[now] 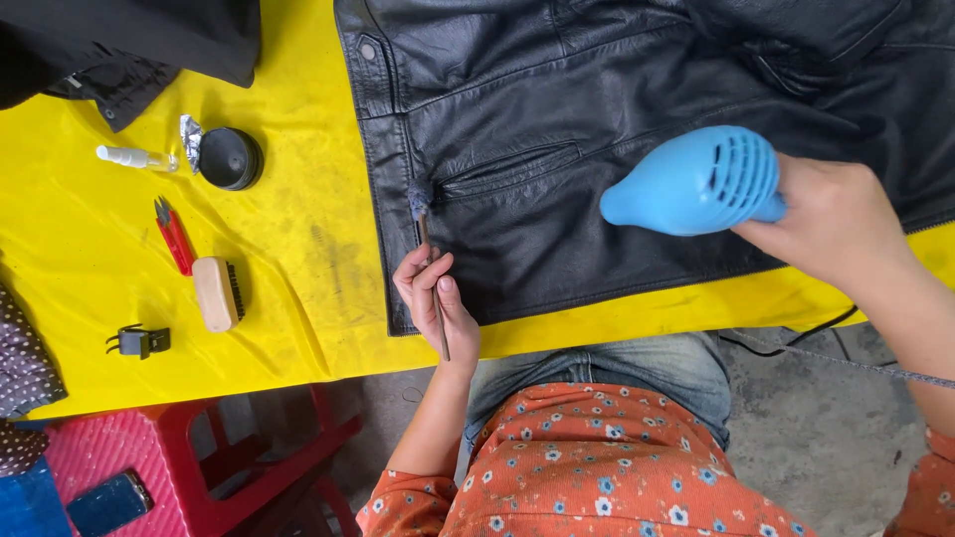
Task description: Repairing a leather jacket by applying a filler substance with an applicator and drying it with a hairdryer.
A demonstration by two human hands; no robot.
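Note:
A black leather jacket [617, 109] lies spread on the yellow table cover [298, 249]. My left hand [435, 303] grips a thin paintbrush [426, 224] like a pen, and its bristle tip touches the jacket's front edge beside a pocket slit. My right hand [841, 219] holds a light blue hair dryer [696, 181] above the jacket, nozzle pointing left toward the brush. The dryer's cord runs off to the right.
On the cover's left lie a round black tin [229, 157] with foil, a small white tube [134, 157], red snips [174, 234], a wooden brush [217, 293] and a black clip [139, 341]. A red stool [239, 457] with a phone [107, 505] stands below.

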